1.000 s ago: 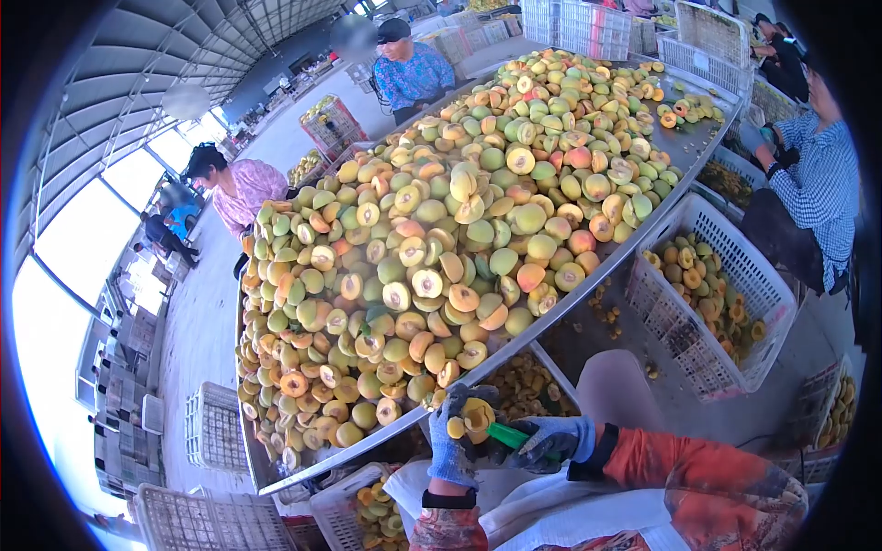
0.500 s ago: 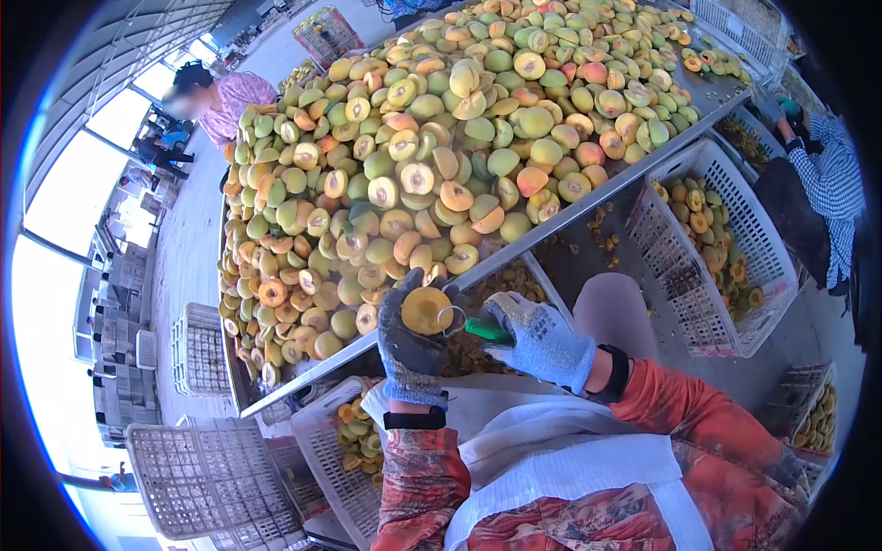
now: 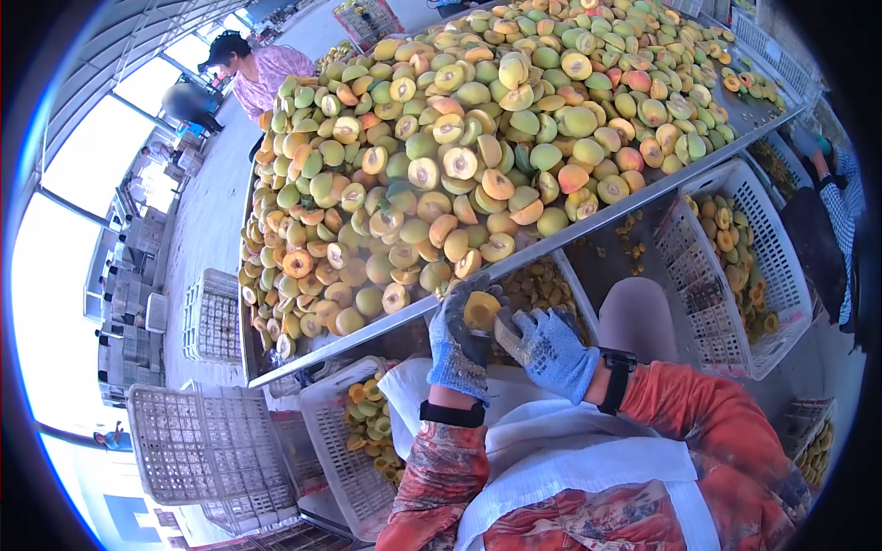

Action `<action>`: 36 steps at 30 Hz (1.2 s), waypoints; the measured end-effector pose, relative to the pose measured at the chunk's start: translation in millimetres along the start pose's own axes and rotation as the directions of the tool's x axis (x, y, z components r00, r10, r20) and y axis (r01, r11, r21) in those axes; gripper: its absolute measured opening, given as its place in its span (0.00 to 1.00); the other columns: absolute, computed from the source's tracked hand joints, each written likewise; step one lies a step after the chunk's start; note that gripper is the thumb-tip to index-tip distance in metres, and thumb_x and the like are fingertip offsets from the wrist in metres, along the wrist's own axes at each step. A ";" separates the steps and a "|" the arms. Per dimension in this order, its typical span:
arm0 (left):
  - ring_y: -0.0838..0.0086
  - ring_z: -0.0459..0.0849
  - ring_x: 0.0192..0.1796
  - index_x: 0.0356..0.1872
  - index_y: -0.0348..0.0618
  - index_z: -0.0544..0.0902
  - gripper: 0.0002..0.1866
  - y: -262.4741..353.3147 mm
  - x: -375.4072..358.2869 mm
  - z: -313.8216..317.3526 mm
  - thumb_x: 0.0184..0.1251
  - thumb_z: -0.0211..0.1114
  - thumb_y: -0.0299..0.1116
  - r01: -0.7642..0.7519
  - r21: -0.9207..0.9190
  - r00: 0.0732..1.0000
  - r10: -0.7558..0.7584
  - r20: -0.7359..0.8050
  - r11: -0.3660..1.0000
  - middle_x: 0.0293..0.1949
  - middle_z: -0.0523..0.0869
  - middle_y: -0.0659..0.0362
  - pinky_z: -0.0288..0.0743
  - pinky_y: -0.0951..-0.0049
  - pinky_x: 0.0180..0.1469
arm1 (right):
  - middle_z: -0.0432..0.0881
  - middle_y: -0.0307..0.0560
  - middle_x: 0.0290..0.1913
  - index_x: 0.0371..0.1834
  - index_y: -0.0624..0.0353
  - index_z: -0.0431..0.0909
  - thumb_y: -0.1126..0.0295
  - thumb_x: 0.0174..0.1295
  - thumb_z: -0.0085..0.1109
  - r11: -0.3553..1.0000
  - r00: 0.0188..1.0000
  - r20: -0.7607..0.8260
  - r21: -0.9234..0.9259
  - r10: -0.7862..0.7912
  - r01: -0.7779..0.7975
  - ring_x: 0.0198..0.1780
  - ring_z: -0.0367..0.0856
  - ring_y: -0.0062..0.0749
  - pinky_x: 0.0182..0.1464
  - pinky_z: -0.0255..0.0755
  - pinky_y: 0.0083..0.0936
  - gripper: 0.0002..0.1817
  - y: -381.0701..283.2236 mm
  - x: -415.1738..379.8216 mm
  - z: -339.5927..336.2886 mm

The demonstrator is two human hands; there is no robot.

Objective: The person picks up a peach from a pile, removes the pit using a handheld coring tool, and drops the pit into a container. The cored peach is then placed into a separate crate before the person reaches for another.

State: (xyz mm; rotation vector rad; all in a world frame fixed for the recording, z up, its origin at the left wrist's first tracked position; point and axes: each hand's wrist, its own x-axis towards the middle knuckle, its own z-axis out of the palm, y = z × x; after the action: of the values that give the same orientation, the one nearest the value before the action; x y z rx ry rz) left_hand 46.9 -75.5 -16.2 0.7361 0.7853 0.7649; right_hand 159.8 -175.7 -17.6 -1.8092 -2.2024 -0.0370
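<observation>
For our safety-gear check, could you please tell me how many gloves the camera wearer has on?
2: one on the left hand, which holds a cut fruit, and one on the right hand, beside that fruit.

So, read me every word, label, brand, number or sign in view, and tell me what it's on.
No readable text anywhere.
Right hand: dark marks on its glove, too blurred to tell whether they're lettering.
Black band at that wrist: no lettering discernible.

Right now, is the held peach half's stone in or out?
Out, apparently: the peach half in the left hand shows yellow flesh, no stone.
</observation>
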 end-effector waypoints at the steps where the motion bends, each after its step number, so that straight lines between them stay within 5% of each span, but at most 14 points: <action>1: 0.68 0.80 0.41 0.49 0.36 0.73 0.16 -3.4 0.5 -2.9 0.58 0.57 0.23 -0.054 0.077 0.999 0.053 0.013 0.996 0.41 0.80 0.51 0.77 0.71 0.44 | 0.74 0.57 0.42 0.54 0.59 0.67 0.70 0.48 0.51 0.999 1.000 -0.024 0.053 0.005 -0.004 0.37 0.74 0.46 0.39 0.67 0.38 0.26 0.2 -0.3 3.4; 6: 0.69 0.81 0.43 0.49 0.39 0.74 0.15 -20.9 -2.4 -8.4 0.59 0.53 0.25 -0.297 0.290 0.954 0.295 0.052 0.910 0.42 0.81 0.54 0.77 0.69 0.42 | 0.77 0.60 0.39 0.49 0.63 0.69 0.75 0.43 0.59 0.878 0.993 -0.036 0.471 0.111 -0.082 0.38 0.78 0.53 0.39 0.72 0.38 0.25 0.7 -6.5 15.0; 8: 0.69 0.81 0.41 0.47 0.42 0.76 0.14 -2.9 -8.4 -7.9 0.59 0.55 0.29 -0.483 0.793 0.812 0.528 0.248 0.370 0.41 0.81 0.56 0.76 0.69 0.40 | 0.78 0.57 0.41 0.49 0.61 0.69 0.74 0.45 0.62 0.739 0.975 -0.043 0.660 0.217 -0.136 0.41 0.77 0.54 0.41 0.72 0.37 0.24 3.6 -1.0 4.7; 10: 0.70 0.80 0.39 0.45 0.43 0.78 0.13 6.1 -3.0 -0.9 0.60 0.56 0.33 -0.189 0.096 0.979 0.195 -0.062 0.977 0.39 0.80 0.58 0.76 0.72 0.40 | 0.77 0.57 0.41 0.50 0.62 0.69 0.78 0.43 0.62 0.728 0.937 -0.100 0.658 0.336 -0.191 0.41 0.77 0.53 0.40 0.72 0.37 0.26 -3.3 7.8 -16.8; 14: 0.73 0.79 0.35 0.43 0.42 0.80 0.12 -2.4 -6.9 11.3 0.61 0.56 0.33 -0.391 0.205 0.903 0.417 -0.106 0.898 0.35 0.80 0.59 0.75 0.75 0.35 | 0.77 0.58 0.40 0.51 0.64 0.68 0.78 0.43 0.61 0.934 0.970 -0.177 0.341 0.169 -0.101 0.40 0.77 0.53 0.38 0.71 0.39 0.27 0.2 14.0 -4.8; 16: 0.69 0.78 0.42 0.47 0.38 0.76 0.17 8.6 -11.0 2.0 0.52 0.58 0.21 -0.203 0.200 0.964 0.231 -0.130 0.959 0.41 0.80 0.55 0.74 0.74 0.44 | 0.77 0.59 0.40 0.51 0.65 0.68 0.78 0.43 0.60 0.909 0.978 -0.134 0.407 0.158 -0.091 0.40 0.77 0.53 0.39 0.71 0.38 0.26 -6.5 12.7 -8.9; 18: 0.74 0.79 0.35 0.42 0.42 0.81 0.12 19.2 -10.6 -2.3 0.61 0.56 0.35 -0.084 -0.097 0.982 0.066 -0.180 0.992 0.35 0.81 0.60 0.74 0.75 0.33 | 0.77 0.59 0.40 0.50 0.63 0.68 0.78 0.43 0.61 0.772 0.992 0.054 0.624 0.111 -0.120 0.40 0.76 0.55 0.40 0.71 0.37 0.26 -14.5 14.4 -17.4; 20: 0.75 0.79 0.37 0.43 0.39 0.80 0.13 37.6 -29.2 -12.7 0.60 0.57 0.33 -0.055 -0.034 0.962 0.044 -0.270 0.998 0.37 0.82 0.60 0.74 0.77 0.35 | 0.77 0.56 0.39 0.49 0.62 0.69 0.79 0.43 0.60 0.759 0.995 0.022 0.646 0.095 -0.087 0.37 0.77 0.50 0.39 0.72 0.34 0.25 -16.0 18.9 -18.8; 22: 0.76 0.79 0.40 0.43 0.36 0.80 0.13 42.0 -37.1 -44.3 0.60 0.59 0.31 -0.589 0.498 0.690 0.717 -0.101 0.637 0.40 0.82 0.59 0.73 0.80 0.39 | 0.77 0.54 0.38 0.48 0.61 0.69 0.80 0.43 0.60 0.741 0.995 -0.005 0.667 0.101 -0.072 0.35 0.79 0.46 0.37 0.72 0.30 0.24 -11.4 18.7 -11.6; 24: 0.77 0.78 0.43 0.42 0.32 0.79 0.13 66.2 -60.4 -86.8 0.59 0.59 0.29 -0.450 0.327 0.768 0.547 -0.333 0.831 0.42 0.82 0.57 0.71 0.81 0.45 | 0.77 0.46 0.35 0.47 0.59 0.69 0.82 0.44 0.60 0.654 0.972 -0.037 0.745 0.231 -0.127 0.30 0.77 0.30 0.33 0.71 0.24 0.23 4.0 13.9 5.7; 26: 0.70 0.79 0.44 0.44 0.39 0.79 0.14 74.0 -76.9 -146.6 0.59 0.59 0.34 -0.227 0.556 0.730 0.518 -0.445 0.799 0.40 0.83 0.57 0.71 0.75 0.48 | 0.76 0.42 0.32 0.46 0.59 0.70 0.83 0.45 0.58 0.525 0.956 0.051 0.827 0.289 -0.203 0.28 0.72 0.22 0.31 0.71 0.21 0.22 13.9 11.7 10.8; 28: 0.60 0.80 0.43 0.45 0.47 0.79 0.16 86.7 -98.8 -171.3 0.57 0.59 0.40 0.556 0.830 0.651 0.643 -0.403 -0.043 0.39 0.83 0.56 0.71 0.65 0.49 | 0.76 0.42 0.31 0.44 0.59 0.72 0.83 0.46 0.59 0.555 0.977 0.040 0.818 0.209 -0.152 0.28 0.73 0.22 0.30 0.70 0.21 0.20 19.4 9.6 11.3; 32: 0.54 0.78 0.43 0.46 0.54 0.79 0.17 87.3 -75.4 -186.8 0.55 0.59 0.46 0.396 0.917 0.628 0.717 -0.303 0.041 0.39 0.82 0.55 0.70 0.59 0.49 | 0.78 0.45 0.32 0.44 0.59 0.73 0.80 0.45 0.61 0.384 0.923 0.281 0.847 0.262 -0.367 0.30 0.76 0.28 0.33 0.71 0.22 0.19 9.6 7.7 12.1; 36: 0.58 0.79 0.45 0.49 0.48 0.76 0.22 87.3 18.2 -145.5 0.56 0.58 0.47 0.323 0.937 0.867 0.440 -0.235 -0.137 0.41 0.81 0.53 0.69 0.60 0.49 | 0.79 0.52 0.41 0.45 0.58 0.74 0.65 0.47 0.64 0.656 0.972 0.154 0.717 0.179 -0.235 0.40 0.78 0.46 0.43 0.73 0.32 0.21 10.8 9.9 11.8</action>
State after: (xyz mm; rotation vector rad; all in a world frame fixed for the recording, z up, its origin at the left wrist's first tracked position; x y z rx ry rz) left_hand -90.8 25.0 -25.3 2.1402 1.9725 0.1927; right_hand 166.2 -161.5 -28.2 -1.5505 -1.6360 0.8559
